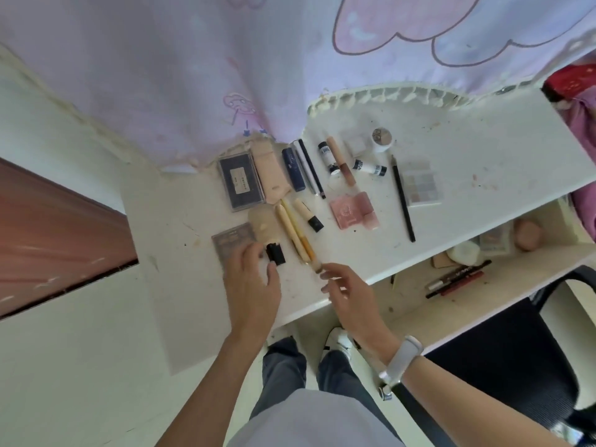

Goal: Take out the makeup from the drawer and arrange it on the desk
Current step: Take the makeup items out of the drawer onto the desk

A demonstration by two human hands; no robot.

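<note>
Your left hand (250,285), fingers spread and empty, steadies beside the black-capped tube (275,253); your right hand (348,293) pinches a pencil's tip (317,267), aligning it. More makeup waits in the drawer (419,295), right of the tube.

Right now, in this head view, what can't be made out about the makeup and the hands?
- Grey flat compact: near end hidden under the left hand.
- White round jar: lid lettering too small.
- Open white drawer: back hidden beneath the desk.
- Right hand: motion blur hides whether its grip touches the cream pencils.
</note>
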